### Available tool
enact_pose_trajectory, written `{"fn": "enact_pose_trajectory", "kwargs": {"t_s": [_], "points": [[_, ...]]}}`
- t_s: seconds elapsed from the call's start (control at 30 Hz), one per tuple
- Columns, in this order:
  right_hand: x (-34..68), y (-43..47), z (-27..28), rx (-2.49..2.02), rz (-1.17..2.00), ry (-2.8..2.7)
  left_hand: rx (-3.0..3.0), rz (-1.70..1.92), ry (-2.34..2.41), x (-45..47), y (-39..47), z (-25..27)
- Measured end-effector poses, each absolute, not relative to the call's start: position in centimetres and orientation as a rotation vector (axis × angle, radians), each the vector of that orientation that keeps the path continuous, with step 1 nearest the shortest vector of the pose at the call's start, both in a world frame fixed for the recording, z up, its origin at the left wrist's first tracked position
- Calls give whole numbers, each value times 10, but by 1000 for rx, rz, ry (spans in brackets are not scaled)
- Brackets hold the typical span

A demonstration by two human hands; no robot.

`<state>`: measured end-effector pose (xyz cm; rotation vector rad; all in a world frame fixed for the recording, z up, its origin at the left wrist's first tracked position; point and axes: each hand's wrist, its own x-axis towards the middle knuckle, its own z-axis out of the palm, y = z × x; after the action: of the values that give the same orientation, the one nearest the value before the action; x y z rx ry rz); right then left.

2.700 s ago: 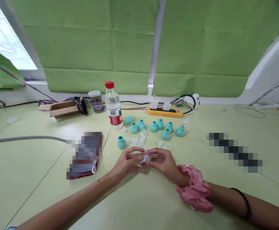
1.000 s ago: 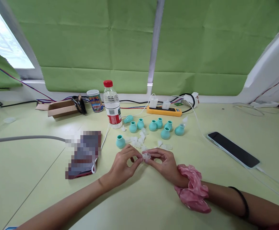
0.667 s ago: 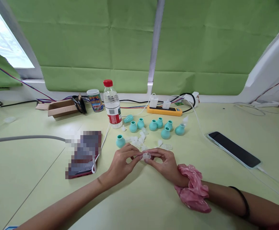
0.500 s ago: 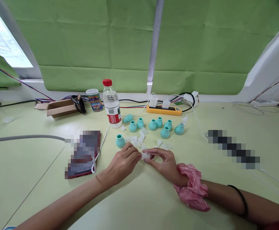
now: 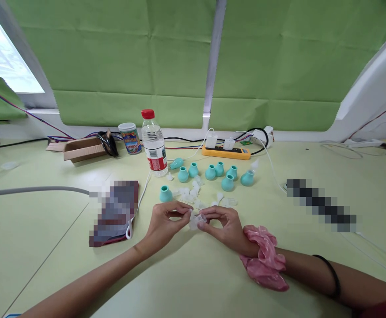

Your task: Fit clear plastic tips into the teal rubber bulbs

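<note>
A small clear plastic piece (image 5: 198, 220) with a round open end sits between my two hands, low over the table. My right hand (image 5: 224, 223) pinches its right side between thumb and fingers. On the other side my left hand (image 5: 168, 219) is closed in a pinch at the piece's left edge. Just beyond my fingers lies a loose pile of translucent plastic parts (image 5: 188, 194). Several turquoise rubber bulbs (image 5: 228, 183) stand behind the pile, and one more bulb (image 5: 165, 194) is close to my left hand. Another bulb (image 5: 176, 164) lies on its side near the bottle.
A bottle with a red cap (image 5: 154, 152), a can (image 5: 130, 138) and a cardboard box (image 5: 85, 150) stand at the back left. An orange power strip (image 5: 226, 153) lies behind the bulbs. At left is a phone (image 5: 115, 214) with a white cable; a blurred dark object (image 5: 320, 205) lies at right.
My left hand has turned, its thumb and fingers now forming a ring. The clear piece has tilted so its round opening shows. My right hand has barely moved.
</note>
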<state>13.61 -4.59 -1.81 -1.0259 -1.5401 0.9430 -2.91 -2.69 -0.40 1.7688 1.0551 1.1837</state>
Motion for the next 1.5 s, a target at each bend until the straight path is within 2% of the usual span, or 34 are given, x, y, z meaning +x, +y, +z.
{"fn": "enact_pose_trajectory", "kwargs": {"t_s": [0.57, 1.1, 1.5], "points": [[138, -43, -18, -1046, 1033, -1445, 1545, 1061, 877, -29, -21, 0], [140, -41, -23, -1062, 1025, -1423, 2090, 1328, 754, -28, -28, -13], [140, -41, -22, -1038, 966, -1419, 1917, 1087, 914, -23, -35, -3]]}}
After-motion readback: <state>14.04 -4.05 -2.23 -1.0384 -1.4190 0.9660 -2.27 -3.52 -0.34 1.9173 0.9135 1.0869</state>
